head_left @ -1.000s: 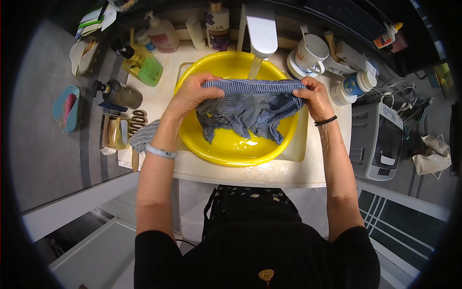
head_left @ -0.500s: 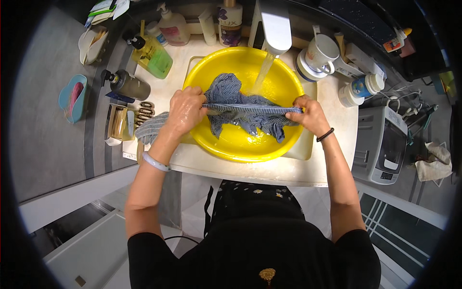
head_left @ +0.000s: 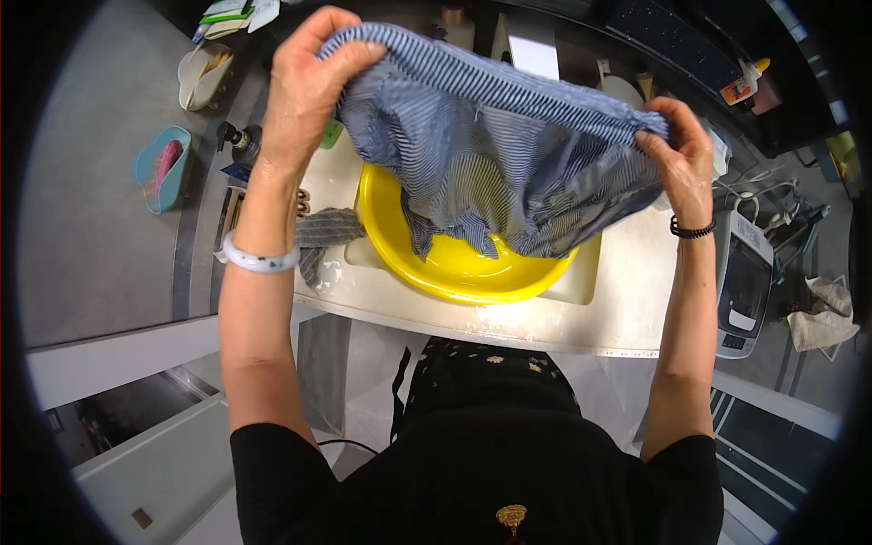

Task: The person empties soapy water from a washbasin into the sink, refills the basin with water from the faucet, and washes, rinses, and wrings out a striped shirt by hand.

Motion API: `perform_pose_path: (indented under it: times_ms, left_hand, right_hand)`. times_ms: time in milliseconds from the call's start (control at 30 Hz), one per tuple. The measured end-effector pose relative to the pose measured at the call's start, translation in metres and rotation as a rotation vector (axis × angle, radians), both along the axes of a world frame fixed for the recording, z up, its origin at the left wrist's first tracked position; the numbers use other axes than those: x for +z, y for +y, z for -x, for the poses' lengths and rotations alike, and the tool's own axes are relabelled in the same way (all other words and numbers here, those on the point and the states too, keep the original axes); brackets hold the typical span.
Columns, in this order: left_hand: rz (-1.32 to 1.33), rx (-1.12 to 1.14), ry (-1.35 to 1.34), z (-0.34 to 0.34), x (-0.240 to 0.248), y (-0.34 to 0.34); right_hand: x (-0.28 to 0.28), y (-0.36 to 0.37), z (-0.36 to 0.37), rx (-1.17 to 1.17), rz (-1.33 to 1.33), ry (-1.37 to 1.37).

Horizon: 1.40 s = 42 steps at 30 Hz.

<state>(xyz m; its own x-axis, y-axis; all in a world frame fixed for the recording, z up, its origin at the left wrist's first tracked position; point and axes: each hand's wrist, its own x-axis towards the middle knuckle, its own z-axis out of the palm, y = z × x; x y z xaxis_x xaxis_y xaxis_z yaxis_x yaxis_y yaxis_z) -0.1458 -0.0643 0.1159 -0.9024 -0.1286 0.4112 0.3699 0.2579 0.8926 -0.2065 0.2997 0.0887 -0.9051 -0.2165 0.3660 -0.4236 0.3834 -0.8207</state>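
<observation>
A wet blue-and-white striped garment [head_left: 490,136] is stretched between my hands above a yellow basin [head_left: 454,280]. My left hand [head_left: 313,86] pinches one end of its folded band, thumb on top. At the opposite end my right hand [head_left: 679,159] grips the band between thumb and fingers. The cloth hangs down into the basin, its lower edge near the basin's bottom. Most of the tap [head_left: 534,50] and the far half of the basin are hidden behind the fabric.
The basin stands in a sink set in a pale counter [head_left: 627,282]. A grey striped cloth [head_left: 331,232] lies on the counter left of it. A dark pump bottle [head_left: 241,141] is beyond my left forearm. A small white appliance [head_left: 745,282] stands at the right.
Both hands have risen from the basin's rim and moved farther apart, lifting the striped garment. It now hangs spread out, where before it lay bunched in the basin under the running tap.
</observation>
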Motion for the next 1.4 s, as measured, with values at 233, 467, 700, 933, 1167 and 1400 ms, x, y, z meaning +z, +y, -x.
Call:
perform_pose_path:
  times_ms: [233, 467, 700, 933, 1167, 1400]
  left_hand:
    - [0.242, 0.194, 0.369, -0.026, 0.057, 0.018]
    - [-0.135, -0.101, -0.245, 0.001, 0.004, -0.014]
    - [0.440, 0.197, -0.081, -0.014, 0.002, -0.017]
    - [0.477, 0.543, -0.439, -0.081, -0.084, -0.013]
    - [-1.397, -0.069, -0.394, -0.137, -0.174, 0.024]
    - [-1.648, -0.228, -0.205, -0.144, -0.191, 0.024]
  right_hand:
    - [0.047, 0.005, -0.021, -0.241, 0.006, 0.329]
    - [0.009, 0.018, -0.003, -0.048, 0.400, -0.317]
    - [0.011, 0.014, -0.012, -0.026, 0.490, -0.311]
    - [-0.028, 0.017, -0.098, 0.204, 0.114, -0.409]
    - [-0.091, -0.049, -0.189, 0.804, -0.218, -0.399]
    - [-0.109, -0.055, -0.194, 0.885, -0.220, -0.390]
